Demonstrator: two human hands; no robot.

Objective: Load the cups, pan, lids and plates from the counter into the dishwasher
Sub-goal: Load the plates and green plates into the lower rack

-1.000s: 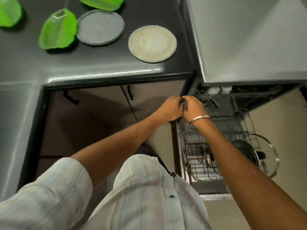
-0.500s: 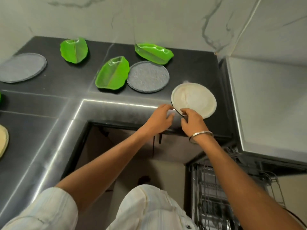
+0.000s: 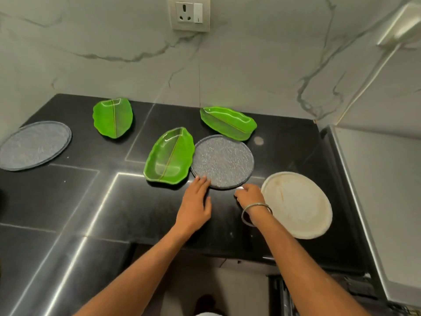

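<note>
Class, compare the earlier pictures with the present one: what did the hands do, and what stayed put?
Both hands rose from the dishwasher rack to the counter, passed the cream plate and now reach the speckled grey plate. The left hand has fingertips on its near rim; the right hand is at its edge. The plate is not yet lifted. The green leaf dishes and all plates stayed where they were.

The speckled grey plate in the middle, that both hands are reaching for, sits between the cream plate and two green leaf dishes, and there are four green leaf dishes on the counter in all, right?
Not quite: the head view shows three green leaf dishes, not four. The rest holds: the left hand and right hand are at the near edge of the speckled grey plate, with the cream plate to its right.
</note>
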